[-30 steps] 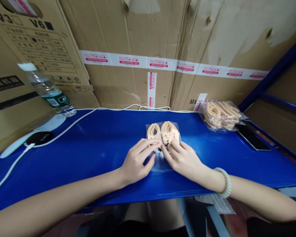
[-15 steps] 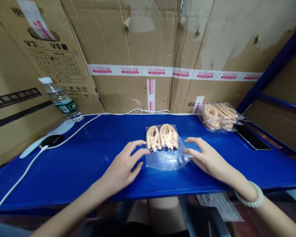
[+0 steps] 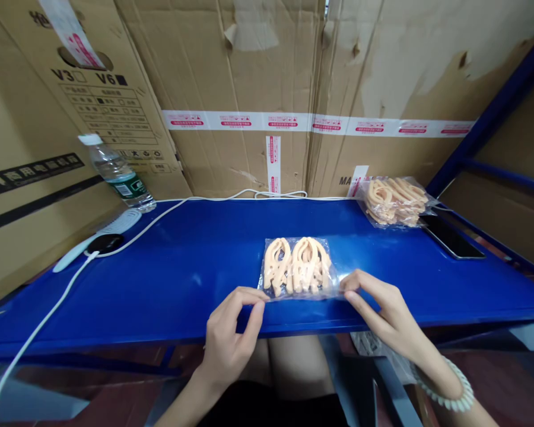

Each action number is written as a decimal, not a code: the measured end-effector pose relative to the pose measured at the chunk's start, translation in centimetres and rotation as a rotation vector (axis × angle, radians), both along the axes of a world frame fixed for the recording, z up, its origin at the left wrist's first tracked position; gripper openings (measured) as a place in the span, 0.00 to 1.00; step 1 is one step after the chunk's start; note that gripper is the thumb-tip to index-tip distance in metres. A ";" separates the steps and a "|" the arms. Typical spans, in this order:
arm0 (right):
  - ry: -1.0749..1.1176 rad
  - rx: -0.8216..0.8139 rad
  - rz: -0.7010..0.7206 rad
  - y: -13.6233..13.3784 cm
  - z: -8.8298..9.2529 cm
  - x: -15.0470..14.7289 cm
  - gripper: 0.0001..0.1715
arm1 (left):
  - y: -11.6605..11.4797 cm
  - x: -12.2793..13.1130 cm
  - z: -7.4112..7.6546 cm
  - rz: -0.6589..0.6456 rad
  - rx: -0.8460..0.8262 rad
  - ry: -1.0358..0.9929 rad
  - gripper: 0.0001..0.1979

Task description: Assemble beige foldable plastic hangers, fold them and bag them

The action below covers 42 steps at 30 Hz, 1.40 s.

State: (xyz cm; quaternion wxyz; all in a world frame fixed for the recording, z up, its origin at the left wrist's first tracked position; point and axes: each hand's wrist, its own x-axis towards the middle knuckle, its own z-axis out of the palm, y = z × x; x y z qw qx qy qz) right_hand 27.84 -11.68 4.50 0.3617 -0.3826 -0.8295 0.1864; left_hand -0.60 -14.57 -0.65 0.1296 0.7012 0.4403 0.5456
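Observation:
A clear plastic bag (image 3: 333,283) lies on the blue table near its front edge. Inside it, side by side, are peach-coloured looped pieces (image 3: 309,267) that look like folded travel hangers. My left hand (image 3: 231,335) pinches the bag's near left corner between thumb and fingers. At the near right corner, my right hand (image 3: 385,308) grips the bag's edge the same way, with a pale bead bracelet on that wrist. Between the two hands the bag's near edge runs nearly straight.
Another clear bag of peach pieces (image 3: 396,201) sits at the back right, beside a dark phone (image 3: 454,237). At the left are a water bottle (image 3: 122,181), a light-blue brush (image 3: 115,228), a black disc (image 3: 104,244) and a white cable (image 3: 62,308). Cardboard (image 3: 249,77) walls the back.
Both hands have come nearer the front edge and closed on the bag's corners. The bag has slid toward me, and its loose near flap no longer lies spread out.

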 end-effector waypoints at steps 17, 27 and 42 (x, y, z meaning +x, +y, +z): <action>0.078 0.038 -0.451 -0.2 -4.5 -3.0 0.20 | 0.6 1.1 -1.4 0.197 -0.178 0.146 0.10; -0.105 0.073 -0.593 0.7 -5.1 -3.4 0.11 | 0.4 1.4 -1.2 0.308 -0.127 0.371 0.08; -0.192 0.356 -0.493 0.5 -4.8 -4.8 0.09 | 0.0 1.4 -2.3 0.256 0.231 0.315 0.10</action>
